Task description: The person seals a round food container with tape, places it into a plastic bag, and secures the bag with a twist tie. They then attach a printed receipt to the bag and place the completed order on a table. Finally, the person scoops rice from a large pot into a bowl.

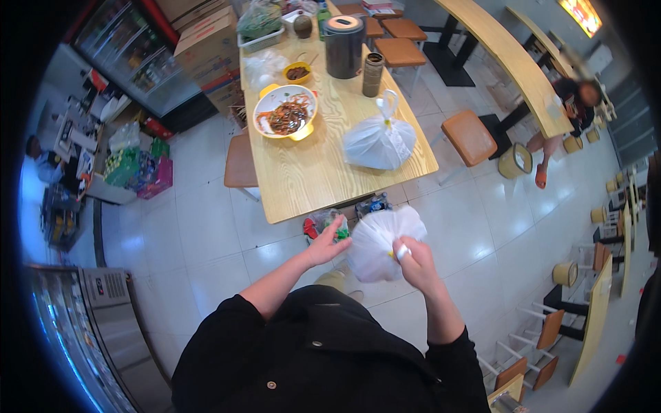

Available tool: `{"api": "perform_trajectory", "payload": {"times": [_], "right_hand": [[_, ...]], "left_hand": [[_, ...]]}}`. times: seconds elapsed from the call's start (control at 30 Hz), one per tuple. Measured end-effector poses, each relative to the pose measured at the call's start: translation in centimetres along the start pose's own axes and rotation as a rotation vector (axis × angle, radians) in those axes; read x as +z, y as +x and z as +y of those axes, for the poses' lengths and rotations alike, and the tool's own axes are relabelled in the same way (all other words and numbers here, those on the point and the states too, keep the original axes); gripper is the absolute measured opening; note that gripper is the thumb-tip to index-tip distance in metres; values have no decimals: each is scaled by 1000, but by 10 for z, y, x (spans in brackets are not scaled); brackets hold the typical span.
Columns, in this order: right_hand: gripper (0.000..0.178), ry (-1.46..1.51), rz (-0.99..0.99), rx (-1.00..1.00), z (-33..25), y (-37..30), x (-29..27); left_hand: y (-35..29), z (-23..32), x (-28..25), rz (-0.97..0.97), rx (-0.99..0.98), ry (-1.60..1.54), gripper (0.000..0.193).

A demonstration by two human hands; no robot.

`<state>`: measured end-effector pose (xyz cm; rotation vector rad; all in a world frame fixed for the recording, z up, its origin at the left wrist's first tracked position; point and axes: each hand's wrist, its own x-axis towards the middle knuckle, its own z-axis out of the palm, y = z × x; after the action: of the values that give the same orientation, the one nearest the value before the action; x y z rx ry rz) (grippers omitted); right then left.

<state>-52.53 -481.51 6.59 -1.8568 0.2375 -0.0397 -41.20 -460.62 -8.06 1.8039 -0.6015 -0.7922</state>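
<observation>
My right hand (417, 265) is closed round the gathered neck of a white plastic bag (381, 241), which hangs in front of me off the table's near edge. My left hand (329, 242) is beside the bag's left side, fingers spread, with nothing in it. A second white plastic bag (381, 141), tied at the top with a knotted loop, sits full on the near right part of the wooden table (296, 186). What either bag contains cannot be made out.
On the table stand a bowl of food (286, 113) with yellow handles, a small yellow bowl (297, 73), a dark lidded bucket (344, 48) and a dark bottle (372, 74). Brown stools (469, 138) flank it. Cardboard boxes (213, 51) and a drinks fridge (134, 55) stand back left. A person (577, 103) sits far right.
</observation>
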Motion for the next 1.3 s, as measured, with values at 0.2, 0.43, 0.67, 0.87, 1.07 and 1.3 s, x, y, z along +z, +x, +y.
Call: {"api": "perform_trajectory", "payload": {"times": [0.2, 0.43, 0.67, 0.87, 1.07, 1.3], "right_hand": [[35, -70, -251, -92, -28, 106, 47], [40, -182, -403, -22, -48, 188, 98], [39, -205, -299, 16, -23, 227, 130], [38, -142, -256, -101, -20, 253, 146], [33, 42, -217, -51, -21, 260, 149], [34, 96, -120, -190, -3, 215, 99]], "left_hand": [[-6, -18, -34, 190, -236, -433, 68], [7, -35, -64, 341, -354, -608, 61], [35, -63, -81, 588, -329, -449, 61], [61, -82, -90, 662, -361, -428, 54], [74, -64, -96, 708, -390, -572, 53], [70, -49, -104, 671, -423, -589, 55]]}}
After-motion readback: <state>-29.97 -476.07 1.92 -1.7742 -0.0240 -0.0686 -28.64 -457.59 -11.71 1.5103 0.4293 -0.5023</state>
